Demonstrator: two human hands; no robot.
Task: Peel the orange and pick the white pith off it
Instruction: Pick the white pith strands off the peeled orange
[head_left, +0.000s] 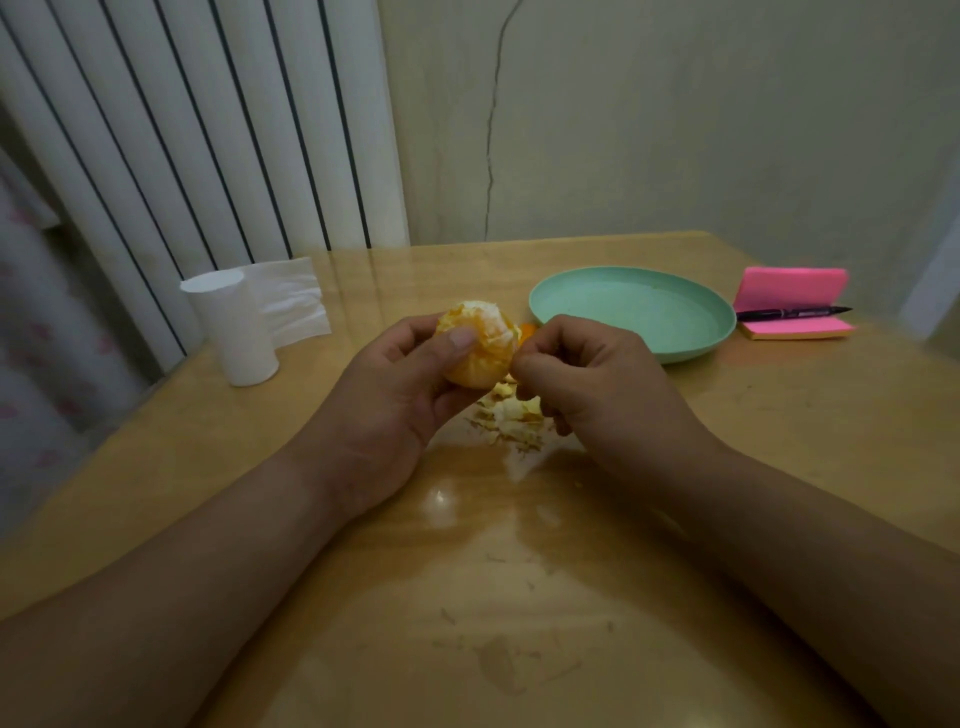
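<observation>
Gripping the orange (480, 347) in the left hand (397, 387), thumb and fingers curled round it, above the table (519, 545) just left of the plate (631, 312). Pinching pith (503, 340) at its right side with the right hand (587, 384), fingertips closed together. Mostly peeled, judging by the scraps (511, 415) heaped below; white patches on top yet to pick.

This looks like a room in a home. A glossy wooden desk (519, 571) stands in a corner against a cracked plaster wall (675, 130), with a white column radiator (208, 130) at far left. A toilet-paper roll (234, 327), a green plate (631, 312) and pink sticky notes (792, 304) lie about.
</observation>
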